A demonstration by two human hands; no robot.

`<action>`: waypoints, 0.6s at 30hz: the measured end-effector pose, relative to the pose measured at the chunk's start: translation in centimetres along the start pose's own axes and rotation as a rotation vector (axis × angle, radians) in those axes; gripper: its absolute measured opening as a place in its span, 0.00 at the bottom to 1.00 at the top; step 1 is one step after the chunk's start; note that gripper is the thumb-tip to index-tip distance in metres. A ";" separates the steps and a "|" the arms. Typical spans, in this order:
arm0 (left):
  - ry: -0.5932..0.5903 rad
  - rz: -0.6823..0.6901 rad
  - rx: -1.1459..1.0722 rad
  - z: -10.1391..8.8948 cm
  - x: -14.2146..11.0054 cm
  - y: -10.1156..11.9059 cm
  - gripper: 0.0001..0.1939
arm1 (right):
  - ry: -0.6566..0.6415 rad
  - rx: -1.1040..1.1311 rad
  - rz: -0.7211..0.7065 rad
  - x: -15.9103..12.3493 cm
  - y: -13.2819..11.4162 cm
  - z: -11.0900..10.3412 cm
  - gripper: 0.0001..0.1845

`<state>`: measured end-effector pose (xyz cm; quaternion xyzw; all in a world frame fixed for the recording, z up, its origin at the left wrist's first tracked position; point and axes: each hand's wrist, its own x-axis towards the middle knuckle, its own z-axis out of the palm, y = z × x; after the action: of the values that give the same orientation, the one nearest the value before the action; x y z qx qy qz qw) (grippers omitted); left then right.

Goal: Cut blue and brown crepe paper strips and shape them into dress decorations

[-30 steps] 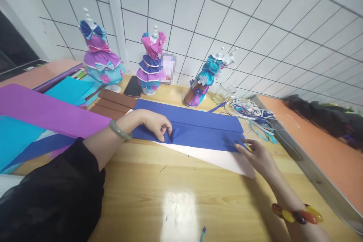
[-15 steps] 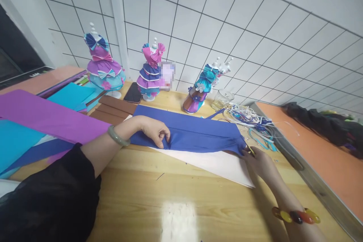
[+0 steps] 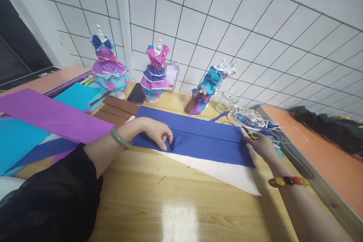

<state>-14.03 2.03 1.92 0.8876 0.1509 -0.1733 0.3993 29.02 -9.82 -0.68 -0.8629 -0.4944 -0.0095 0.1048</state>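
Pinching blue sheet (image 3: 210,146) near front edge with left hand (image 3: 155,130) | gripping slim tool (image 3: 250,134) in right hand (image 3: 265,147), nearest sheet's right end, contact unclear | lying lengthwise between both, running left to right

White wall panels (image 3: 215,19) with dark grid lines crossed the top of the frame; a dark opening (image 3: 17,41) stood upper left. Light glared off the wooden bench (image 3: 136,200) at bottom centre.
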 end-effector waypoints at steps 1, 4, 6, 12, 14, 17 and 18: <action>0.000 0.001 -0.002 0.0 0.0 0.0 0.25 | -0.010 -0.003 -0.009 0.3 -0.1 0.2 0.29; 0.000 0.005 -0.003 0.0 0.0 0.0 0.25 | -0.035 -0.016 -0.035 0.6 -0.2 0.7 0.29; -0.001 0.007 -0.003 0.0 0.0 0.0 0.25 | -0.034 -0.020 -0.041 0.5 -0.4 0.8 0.28; 0.009 0.008 -0.001 0.0 -0.1 0.0 0.24 | -0.042 -0.017 -0.078 0.1 -1.2 -0.4 0.24; 0.021 0.002 0.000 0.0 0.0 -0.1 0.24 | -0.019 -0.020 -0.072 0.2 -1.5 -0.9 0.24; 0.060 0.003 0.009 0.2 0.3 0.1 0.23 | 0.064 -0.037 -0.023 0.8 -1.9 -1.7 0.24; 0.080 0.009 0.010 0.3 0.4 0.2 0.23 | 0.089 -0.040 -0.008 1.0 -1.9 -1.9 0.24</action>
<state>-13.65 1.73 1.72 0.8964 0.1621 -0.1367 0.3891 28.08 -8.36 1.67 -0.8615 -0.4924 -0.0583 0.1094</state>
